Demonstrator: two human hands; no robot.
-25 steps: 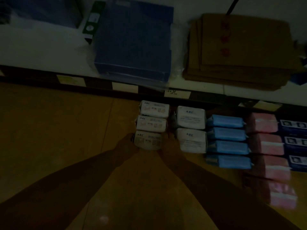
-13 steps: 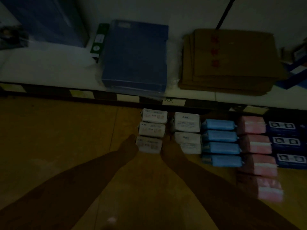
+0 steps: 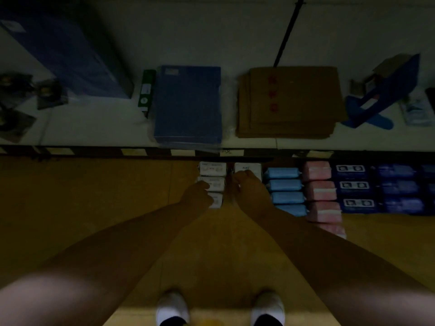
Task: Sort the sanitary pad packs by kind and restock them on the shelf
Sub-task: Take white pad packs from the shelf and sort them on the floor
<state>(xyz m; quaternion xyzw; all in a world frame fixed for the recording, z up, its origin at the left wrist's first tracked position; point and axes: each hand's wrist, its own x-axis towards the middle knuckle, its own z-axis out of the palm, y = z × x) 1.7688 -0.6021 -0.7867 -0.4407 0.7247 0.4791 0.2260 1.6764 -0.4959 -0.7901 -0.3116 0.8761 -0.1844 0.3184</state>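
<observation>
Dimness hides whether left hand (image 3: 197, 196) and right hand (image 3: 249, 191), touching the white packs (image 3: 213, 169), grip them.

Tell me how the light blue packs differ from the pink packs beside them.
Colour: the blue packs are light blue, the pink packs pale pink. Size: the pink packs look bulkier than the blue packs. Extent: the column of pink packs reaches nearer the person than the column of blue packs. Both kinds lie flat in neat side-by-side columns just below the shelf edge.
</observation>
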